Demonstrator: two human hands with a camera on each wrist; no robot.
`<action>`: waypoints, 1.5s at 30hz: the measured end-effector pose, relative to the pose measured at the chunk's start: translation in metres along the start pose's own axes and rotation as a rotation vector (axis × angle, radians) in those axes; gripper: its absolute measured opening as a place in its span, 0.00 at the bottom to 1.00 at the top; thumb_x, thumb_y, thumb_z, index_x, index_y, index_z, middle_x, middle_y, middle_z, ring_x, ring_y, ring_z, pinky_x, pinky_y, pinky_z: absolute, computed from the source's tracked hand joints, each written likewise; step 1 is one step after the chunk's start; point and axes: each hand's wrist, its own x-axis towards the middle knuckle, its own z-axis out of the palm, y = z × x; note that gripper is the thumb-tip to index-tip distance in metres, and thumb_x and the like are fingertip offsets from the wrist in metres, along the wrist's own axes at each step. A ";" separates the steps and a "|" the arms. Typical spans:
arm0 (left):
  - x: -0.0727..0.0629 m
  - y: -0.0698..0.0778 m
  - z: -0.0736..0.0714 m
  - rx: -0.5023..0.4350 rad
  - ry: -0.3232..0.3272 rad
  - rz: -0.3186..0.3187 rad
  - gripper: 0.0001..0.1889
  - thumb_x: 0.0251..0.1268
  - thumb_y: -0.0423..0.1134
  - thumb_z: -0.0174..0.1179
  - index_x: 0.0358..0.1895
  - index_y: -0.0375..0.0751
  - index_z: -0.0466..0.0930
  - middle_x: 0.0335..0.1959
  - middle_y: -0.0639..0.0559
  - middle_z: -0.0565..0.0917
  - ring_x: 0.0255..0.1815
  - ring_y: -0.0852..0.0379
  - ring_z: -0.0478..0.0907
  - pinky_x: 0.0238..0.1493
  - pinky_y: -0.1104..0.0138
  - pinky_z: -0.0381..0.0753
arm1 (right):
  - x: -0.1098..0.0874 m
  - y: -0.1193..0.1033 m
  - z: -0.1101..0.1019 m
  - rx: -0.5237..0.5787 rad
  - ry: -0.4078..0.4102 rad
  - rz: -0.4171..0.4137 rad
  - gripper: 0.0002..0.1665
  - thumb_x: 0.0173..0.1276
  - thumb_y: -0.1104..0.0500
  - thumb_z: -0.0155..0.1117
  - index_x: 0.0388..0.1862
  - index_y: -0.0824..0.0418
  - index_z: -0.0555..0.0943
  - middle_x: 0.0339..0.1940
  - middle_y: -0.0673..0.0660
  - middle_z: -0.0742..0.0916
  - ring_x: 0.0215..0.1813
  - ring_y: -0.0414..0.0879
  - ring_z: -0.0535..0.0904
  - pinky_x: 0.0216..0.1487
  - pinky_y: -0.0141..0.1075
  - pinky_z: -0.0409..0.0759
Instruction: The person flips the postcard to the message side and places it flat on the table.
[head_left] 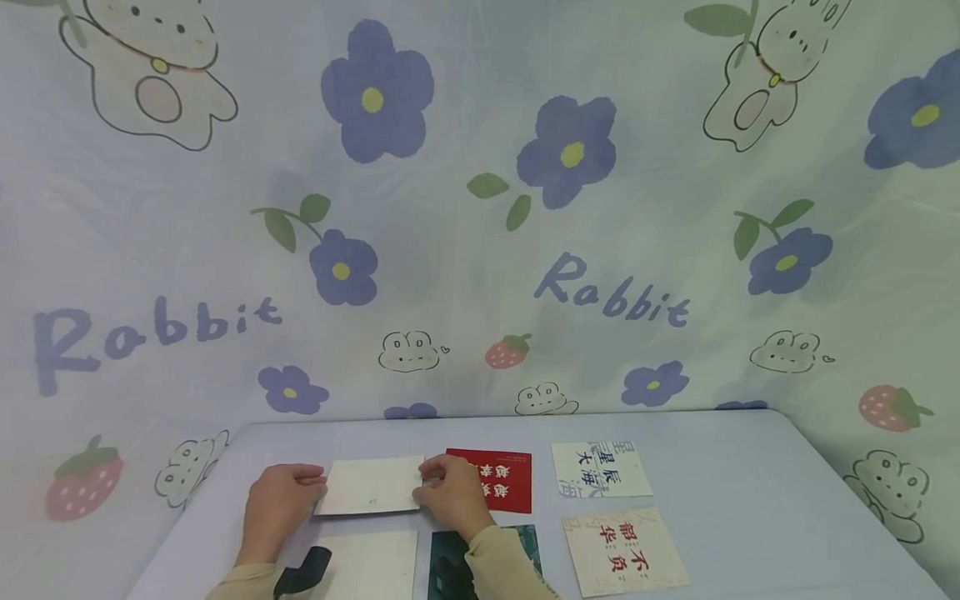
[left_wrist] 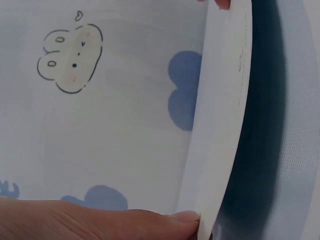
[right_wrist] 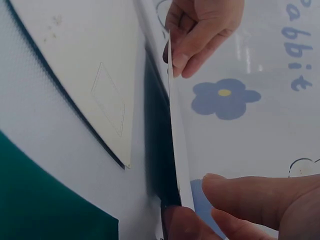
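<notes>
A white card (head_left: 371, 485), its printless face up, is held slightly off the table between both hands. My left hand (head_left: 281, 508) pinches its left edge, with the thumb (left_wrist: 182, 220) on the upper face in the left wrist view. At its right edge, my right hand (head_left: 453, 492) curls fingers and thumb around the border; the right wrist view shows a fingertip (right_wrist: 185, 225) at the card's lower end. Below it lies another cream card (head_left: 375, 562). A dark green card (head_left: 528, 542) is partly hidden by the right forearm.
A red card (head_left: 517, 479) with white characters lies just right of my right hand. Farther right are a white card with blue characters (head_left: 630, 479) and a cream card with red characters (head_left: 660, 567). The white table (head_left: 765, 500) meets a rabbit-and-flower printed curtain (head_left: 465, 275).
</notes>
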 end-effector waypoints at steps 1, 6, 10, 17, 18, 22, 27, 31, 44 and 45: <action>0.000 0.000 0.000 0.001 -0.004 0.004 0.16 0.61 0.30 0.66 0.50 0.23 0.82 0.35 0.39 0.89 0.46 0.36 0.84 0.43 0.49 0.81 | 0.000 0.000 0.000 -0.004 0.000 -0.001 0.17 0.56 0.61 0.79 0.44 0.58 0.86 0.40 0.50 0.87 0.35 0.41 0.79 0.42 0.39 0.86; 0.000 -0.001 0.000 0.000 -0.014 0.019 0.16 0.60 0.31 0.66 0.49 0.22 0.82 0.35 0.39 0.89 0.45 0.35 0.84 0.43 0.48 0.81 | 0.000 0.000 0.001 -0.016 -0.004 -0.010 0.16 0.57 0.61 0.78 0.45 0.59 0.86 0.40 0.50 0.87 0.36 0.42 0.79 0.43 0.40 0.86; 0.000 -0.001 0.001 0.005 -0.010 0.010 0.15 0.61 0.30 0.66 0.49 0.23 0.83 0.35 0.39 0.89 0.45 0.36 0.84 0.43 0.48 0.80 | 0.000 0.000 0.002 -0.021 -0.009 -0.010 0.16 0.58 0.61 0.78 0.45 0.59 0.86 0.41 0.50 0.87 0.37 0.42 0.79 0.44 0.41 0.86; 0.000 0.000 0.002 0.014 -0.014 -0.006 0.15 0.61 0.31 0.66 0.49 0.24 0.83 0.34 0.41 0.89 0.45 0.36 0.83 0.45 0.47 0.79 | 0.000 0.002 0.005 -0.040 -0.005 -0.020 0.15 0.59 0.59 0.77 0.45 0.58 0.86 0.40 0.49 0.87 0.36 0.41 0.79 0.43 0.39 0.86; 0.000 0.000 0.002 0.018 -0.014 -0.005 0.15 0.61 0.31 0.66 0.49 0.24 0.83 0.34 0.41 0.89 0.46 0.36 0.83 0.45 0.47 0.79 | 0.000 0.002 0.005 -0.041 -0.003 -0.021 0.15 0.59 0.59 0.77 0.45 0.58 0.86 0.40 0.49 0.87 0.35 0.41 0.79 0.43 0.39 0.86; 0.000 -0.001 0.002 0.028 -0.019 -0.004 0.15 0.61 0.31 0.66 0.48 0.24 0.83 0.34 0.41 0.89 0.46 0.36 0.83 0.46 0.46 0.79 | -0.001 0.002 0.006 -0.045 0.004 -0.028 0.15 0.58 0.59 0.78 0.44 0.57 0.86 0.40 0.49 0.87 0.35 0.40 0.80 0.42 0.39 0.87; 0.000 -0.001 0.004 0.035 -0.018 0.007 0.15 0.60 0.31 0.66 0.48 0.24 0.83 0.34 0.41 0.89 0.45 0.36 0.83 0.45 0.46 0.79 | -0.001 0.002 0.006 -0.051 0.007 -0.035 0.15 0.57 0.59 0.78 0.44 0.57 0.86 0.40 0.49 0.88 0.35 0.40 0.80 0.42 0.40 0.87; -0.001 -0.001 0.004 0.039 -0.011 0.024 0.15 0.60 0.31 0.66 0.47 0.24 0.84 0.33 0.41 0.89 0.44 0.36 0.84 0.45 0.46 0.79 | -0.001 0.002 0.006 -0.056 0.003 -0.035 0.15 0.57 0.59 0.78 0.44 0.57 0.86 0.40 0.49 0.88 0.35 0.40 0.80 0.42 0.40 0.87; -0.001 0.000 0.006 0.066 0.001 0.017 0.15 0.59 0.31 0.67 0.47 0.24 0.84 0.34 0.39 0.88 0.45 0.34 0.83 0.46 0.44 0.79 | 0.000 0.004 0.007 -0.062 0.007 -0.043 0.16 0.57 0.59 0.78 0.45 0.57 0.87 0.41 0.49 0.88 0.37 0.41 0.82 0.44 0.41 0.87; -0.001 0.000 0.006 0.068 0.002 0.018 0.15 0.59 0.31 0.67 0.47 0.24 0.84 0.34 0.39 0.88 0.45 0.34 0.83 0.46 0.43 0.79 | 0.000 0.004 0.007 -0.062 0.009 -0.045 0.16 0.57 0.59 0.78 0.45 0.57 0.87 0.41 0.49 0.88 0.37 0.41 0.82 0.44 0.41 0.87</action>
